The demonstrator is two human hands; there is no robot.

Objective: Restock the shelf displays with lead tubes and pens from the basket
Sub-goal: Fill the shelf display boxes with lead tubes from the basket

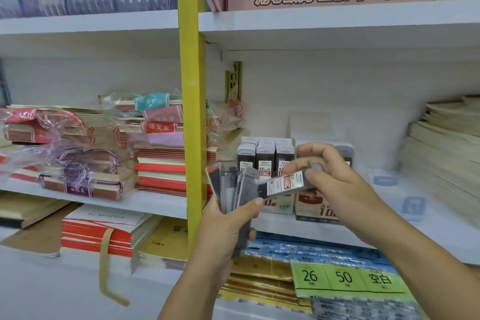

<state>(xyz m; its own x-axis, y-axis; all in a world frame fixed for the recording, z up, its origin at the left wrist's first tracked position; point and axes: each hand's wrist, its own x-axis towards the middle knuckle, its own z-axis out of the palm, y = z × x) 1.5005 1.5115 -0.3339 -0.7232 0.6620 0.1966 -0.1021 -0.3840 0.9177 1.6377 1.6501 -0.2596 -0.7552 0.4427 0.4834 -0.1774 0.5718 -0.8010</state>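
My left hand (228,226) grips a fanned bundle of grey lead tubes (228,184) upright in front of the middle shelf. My right hand (335,179) pinches one lead tube (285,184), lying almost level, its left end still touching the bundle. Just behind my hands a display box (278,206) on the shelf holds rows of dark lead tubes (266,156) standing upright. A second display box (314,209) to its right is mostly hidden by my right hand. No basket or pens are in view.
A yellow upright post (192,101) divides the shelving. Wrapped notebook stacks (78,150) fill the left bay, pale paper stacks (446,148) the far right. Blue packs and a green label sheet (345,278) lie on the lower shelf under my arms.
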